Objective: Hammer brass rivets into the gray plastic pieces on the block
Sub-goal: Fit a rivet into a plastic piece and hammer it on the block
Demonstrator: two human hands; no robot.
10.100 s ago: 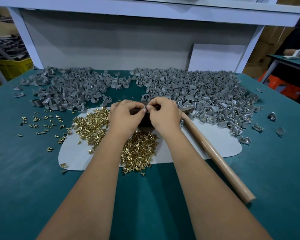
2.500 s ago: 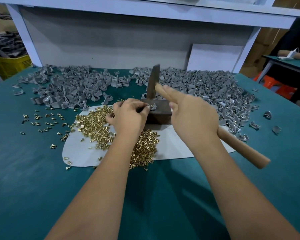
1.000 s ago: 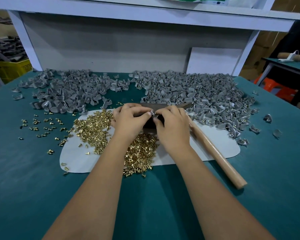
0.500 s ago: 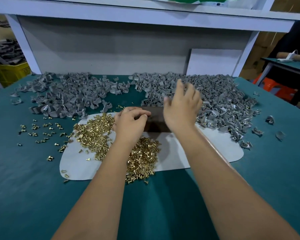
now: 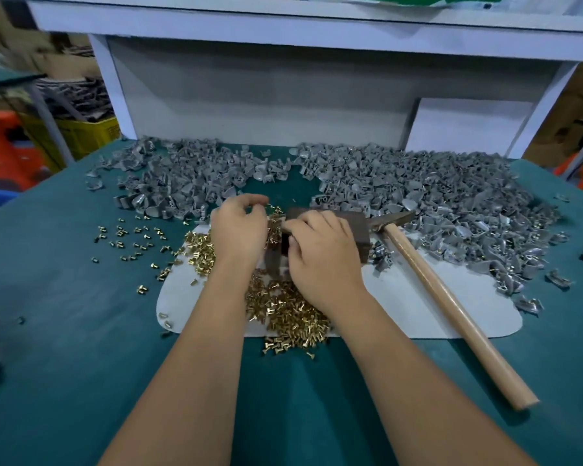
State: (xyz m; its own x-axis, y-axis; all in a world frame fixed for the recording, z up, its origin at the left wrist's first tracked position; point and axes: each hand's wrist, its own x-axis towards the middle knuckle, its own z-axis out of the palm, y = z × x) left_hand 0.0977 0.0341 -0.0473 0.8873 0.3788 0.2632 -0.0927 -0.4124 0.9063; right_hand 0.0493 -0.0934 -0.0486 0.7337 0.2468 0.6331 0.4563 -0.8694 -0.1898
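- Resting on the dark block [image 5: 357,227], the right hand [image 5: 320,260] is seen with fingers curled at the block's left edge; what is pinched cannot be told.
- The left hand [image 5: 238,227] is held over the rivets [image 5: 283,317], fingers loosely curled; any grip is hidden.
- Gray pieces [image 5: 435,193] are heaped behind, on the counter [image 5: 64,331].
- The hammer [image 5: 451,307] lies unheld at the right, its head touching the block.

Brass rivets [image 5: 283,317] heaped beside dark block [image 5: 357,227].
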